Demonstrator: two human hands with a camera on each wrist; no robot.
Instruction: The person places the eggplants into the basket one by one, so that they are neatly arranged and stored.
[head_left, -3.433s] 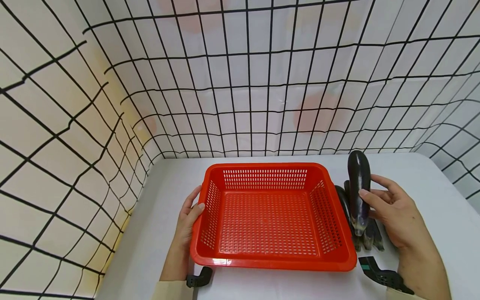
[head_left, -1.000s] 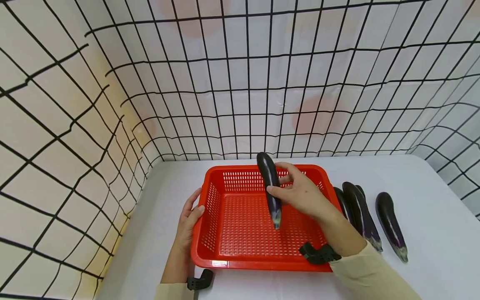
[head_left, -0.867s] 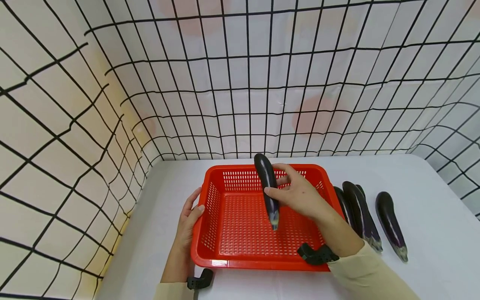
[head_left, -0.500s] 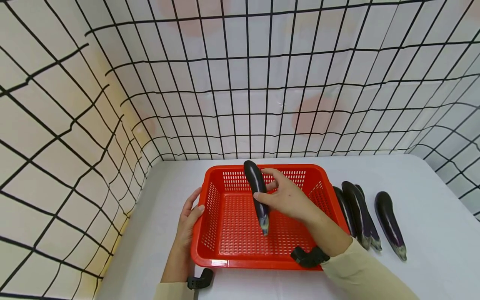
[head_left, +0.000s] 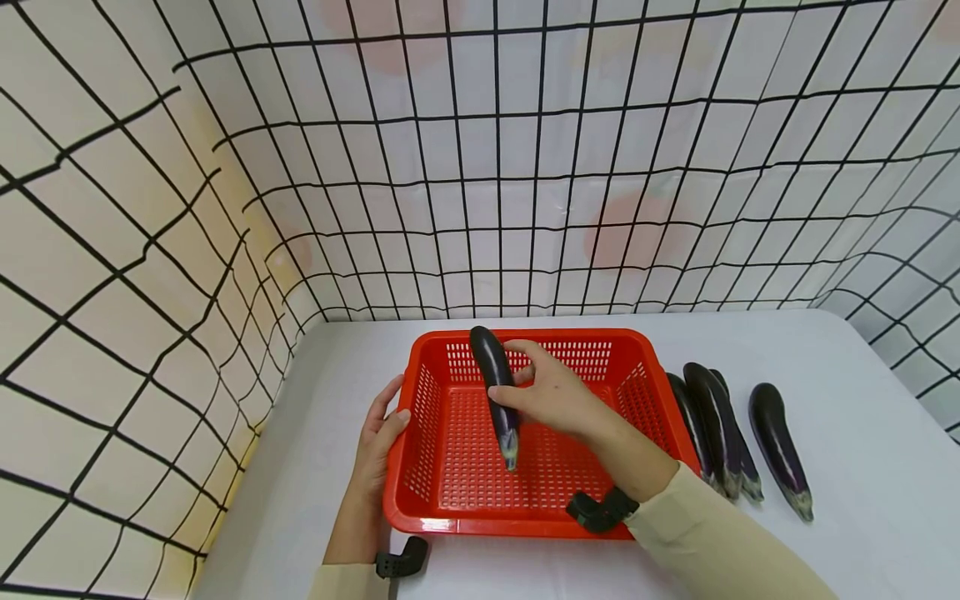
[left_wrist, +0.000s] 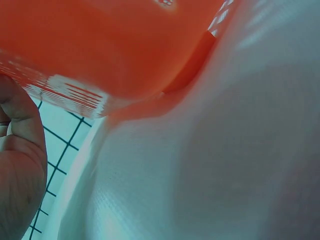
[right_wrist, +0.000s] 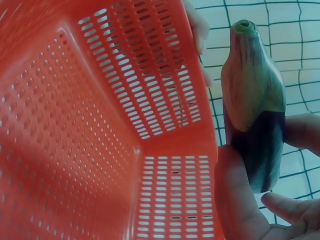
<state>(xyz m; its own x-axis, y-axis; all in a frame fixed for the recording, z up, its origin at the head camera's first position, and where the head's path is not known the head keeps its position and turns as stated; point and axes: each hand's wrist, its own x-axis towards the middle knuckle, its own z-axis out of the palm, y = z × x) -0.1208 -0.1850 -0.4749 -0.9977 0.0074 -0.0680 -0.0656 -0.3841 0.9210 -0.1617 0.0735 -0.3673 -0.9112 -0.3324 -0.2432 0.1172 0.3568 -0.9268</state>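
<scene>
My right hand (head_left: 551, 396) pinches a dark purple eggplant (head_left: 492, 383) between thumb and fingers, over the left half of a red plastic basket (head_left: 547, 527). Its stem end points toward me and its rounded end points away. In the right wrist view the eggplant (right_wrist: 255, 100) shows its pale green stem end, beside the perforated basket wall (right_wrist: 170, 190). My left hand (head_left: 375, 442) grips the basket's left rim, thumb on top and fingers along the outer side. In the left wrist view part of that hand (left_wrist: 22, 150) shows beside the basket's underside (left_wrist: 110, 45).
Several eggplants (head_left: 712, 417) lie close together against the basket's right side. A single eggplant (head_left: 780, 450) lies farther right on the white table (head_left: 870, 467). Black wire grid panels (head_left: 517, 175) stand behind the table and along both sides.
My right hand has brought an eggplant from the pile at the right over the basket, then farther left and slightly lower. The left hand has stayed on the rim.
</scene>
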